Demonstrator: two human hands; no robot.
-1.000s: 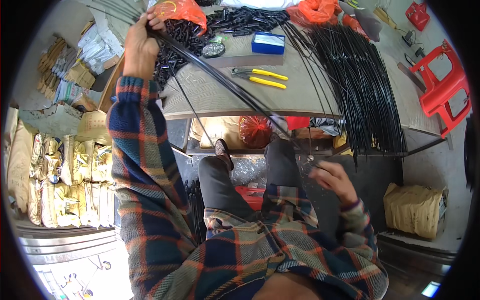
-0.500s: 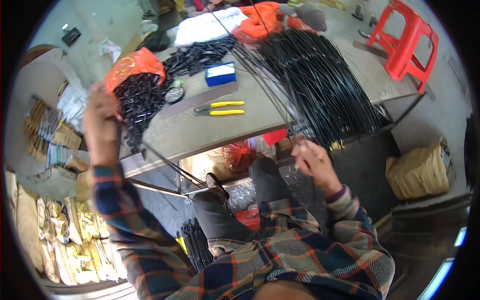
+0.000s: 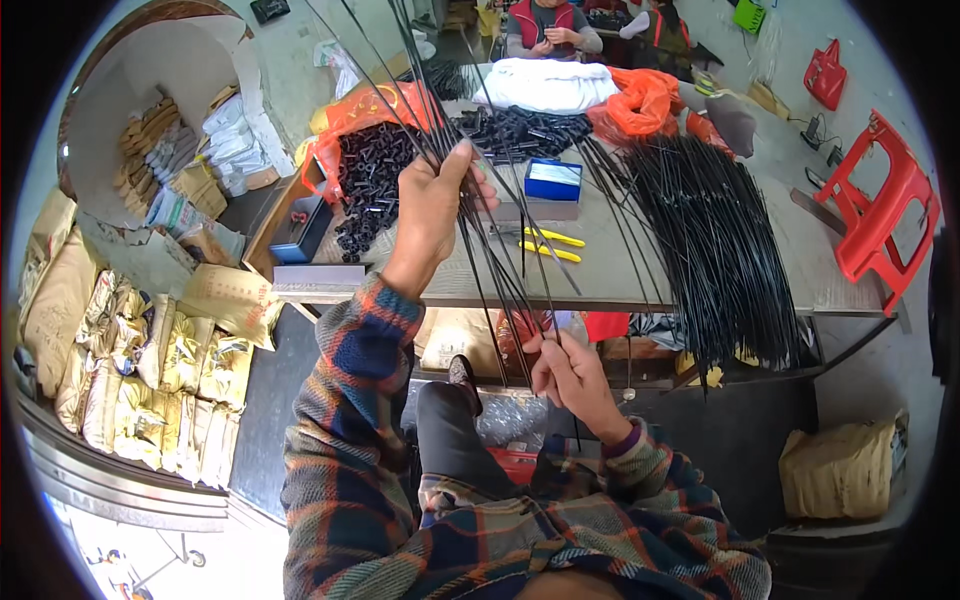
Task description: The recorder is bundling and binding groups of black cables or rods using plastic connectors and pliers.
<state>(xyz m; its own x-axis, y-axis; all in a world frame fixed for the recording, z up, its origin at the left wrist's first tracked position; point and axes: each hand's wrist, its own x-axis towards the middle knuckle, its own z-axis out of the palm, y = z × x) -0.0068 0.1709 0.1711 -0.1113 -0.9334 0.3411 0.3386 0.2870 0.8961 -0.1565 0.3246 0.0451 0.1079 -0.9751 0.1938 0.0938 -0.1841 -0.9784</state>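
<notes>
My left hand (image 3: 436,205) is raised over the front of the table, its fingers closed round a loose bunch of thin black rods (image 3: 428,100). The rods fan out above it and slant down toward my right hand (image 3: 578,382). That hand is lower, just off the table's front edge, its fingertips pinching the lower part of a rod. A large heap of similar black rods (image 3: 730,250) lies at the right of the table. Yellow-handled pliers (image 3: 552,250) lie behind the held rods, partly covered by them.
Small black parts (image 3: 370,190) spill from an orange bag (image 3: 400,100) on the table (image 3: 370,290). Beside them are a blue box (image 3: 553,182) and a white bundle (image 3: 550,85). A red stool (image 3: 885,200) rests at the right end. Across the table sits another person (image 3: 553,35).
My left hand has come from the far left to the middle, bringing the rods upright before me. My right hand has moved nearer to it. The view has shifted, showing people beyond the table.
</notes>
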